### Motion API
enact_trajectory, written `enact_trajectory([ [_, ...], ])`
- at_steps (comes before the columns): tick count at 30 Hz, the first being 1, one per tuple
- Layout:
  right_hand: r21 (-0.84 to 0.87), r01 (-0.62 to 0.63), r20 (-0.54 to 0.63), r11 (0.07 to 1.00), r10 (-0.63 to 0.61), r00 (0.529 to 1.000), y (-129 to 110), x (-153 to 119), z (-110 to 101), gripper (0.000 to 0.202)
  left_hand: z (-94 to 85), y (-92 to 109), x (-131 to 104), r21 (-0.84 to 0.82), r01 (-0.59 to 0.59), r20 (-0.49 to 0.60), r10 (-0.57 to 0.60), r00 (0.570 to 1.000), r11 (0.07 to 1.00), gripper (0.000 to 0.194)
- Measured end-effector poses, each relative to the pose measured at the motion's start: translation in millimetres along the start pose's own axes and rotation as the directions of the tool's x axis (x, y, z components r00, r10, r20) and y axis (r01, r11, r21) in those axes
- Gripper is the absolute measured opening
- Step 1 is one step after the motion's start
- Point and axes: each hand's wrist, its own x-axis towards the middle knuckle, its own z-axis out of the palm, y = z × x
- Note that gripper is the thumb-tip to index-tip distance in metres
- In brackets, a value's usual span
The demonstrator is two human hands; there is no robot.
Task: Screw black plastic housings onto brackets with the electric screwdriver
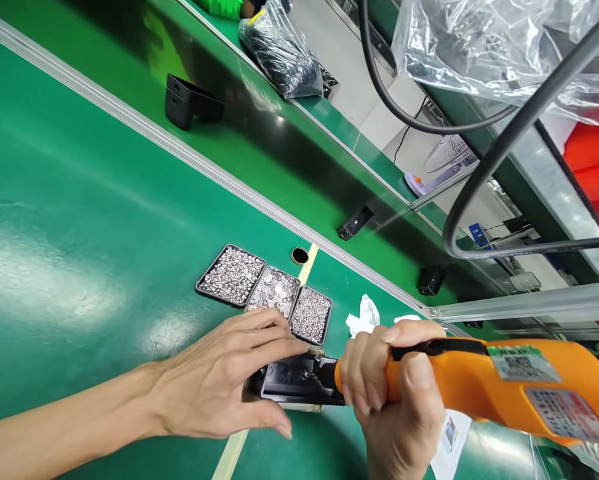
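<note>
An orange power screwdriver [479, 383] lies across the right side of the view, and my right hand [394, 393] is wrapped round its front part. Its tip points into a black plastic housing [289, 381], close to a small screw. My left hand [229, 373] rests on the housing's left end, thumb on the near side and fingers along the far edge. Just beyond the fingers are three square trays of small metal parts: a left tray [233, 275], a middle tray [274, 291] and a right tray [311, 315].
A round black-centred piece [300, 255] sits behind the trays, with white crumpled paper [364, 317] to the right. Black parts [192, 101] lie on the green strip past the metal rail [204, 160]. A thick black cable [459, 200] hangs at the upper right.
</note>
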Motion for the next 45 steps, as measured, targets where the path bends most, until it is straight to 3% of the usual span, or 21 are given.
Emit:
enact_trajectory([
  [6,-0.044,0.025,0.044,0.999,-0.023,0.999,4.4,-3.1,1.3,0.01,0.5,-0.7,1.1,0.004,-0.042,-0.023,0.042,0.999,0.999,0.071],
  [11,-0.08,0.053,0.111,0.995,-0.044,0.993,3.5,-8.1,3.2,0.013,2.6,0.4,0.7,-0.009,-0.012,-0.041,0.012,0.999,1.0,0.062],
  [15,-0.113,0.024,0.084,0.993,-0.015,0.996,2.6,-9.4,4.7,0.023,4.5,1.5,2.5,-0.031,0.028,-0.05,-0.029,0.998,0.999,0.059],
  [20,-0.107,0.072,0.106,0.992,-0.061,0.993,8.3,-8.4,5.6,0.022,8.4,1.1,4.0,-0.03,0.045,-0.072,-0.047,0.996,0.999,0.053],
  [24,-0.07,-0.014,0.152,0.997,0.024,0.988,-7.0,-3.5,6.3,0.014,11.5,-0.7,2.9,0.002,0.049,-0.108,-0.049,0.993,0.999,0.05],
  [27,-0.015,0.059,0.101,0.998,-0.057,0.993,-25.4,13.0,1.4,0.016,8.6,-0.1,1.8,0.033,0.027,-0.108,-0.023,0.994,0.999,0.047],
  [30,-0.06,0.272,-0.094,0.96,-0.277,0.956,-18.9,45.3,-14.2,0.011,4.6,7.7,3.1,0.147,0.054,-0.04,-0.048,0.998,0.988,0.043],
  [32,-0.172,0.228,-0.19,0.958,-0.259,0.947,1.3,72.1,-30.2,0.01,6.0,17.2,6.6,0.256,0.077,0.021,-0.086,0.996,0.964,0.043],
  [36,-0.37,0.083,-0.08,0.925,-0.121,0.989,35.0,111.1,-66.9,0.034,19.2,34.7,18.6,0.35,0.021,0.125,-0.069,0.99,0.936,0.049],
  [38,-0.563,0.09,0.004,0.821,-0.106,0.994,36.3,107.2,-84.8,0.038,22.5,36.8,25.9,0.258,0.03,0.095,-0.056,0.994,0.966,0.042],
  [39,-0.681,0.107,0.033,0.725,-0.115,0.993,35.1,97.6,-94.4,0.039,21.5,35.8,29.8,0.17,0.073,0.041,-0.082,0.996,0.983,0.039],
  [41,-0.887,0.118,0.05,0.447,-0.16,0.986,35.4,66.3,-116.2,0.041,13.9,30.7,37.5,-0.115,0.199,-0.081,-0.209,0.975,0.973,0.036],
  [43,-0.981,0.035,0.009,0.19,-0.135,0.991,45.1,28.5,-140.7,0.035,1.9,23.7,44.0,-0.48,0.348,-0.088,-0.439,0.894,0.805,0.039],
  [45,-1.0,-0.009,-0.012,0.023,-0.124,0.992,62.6,-2.5,-161.9,0.029,-9.5,17.1,47.9,-0.765,0.443,0.042,-0.651,0.758,0.467,0.047],
])
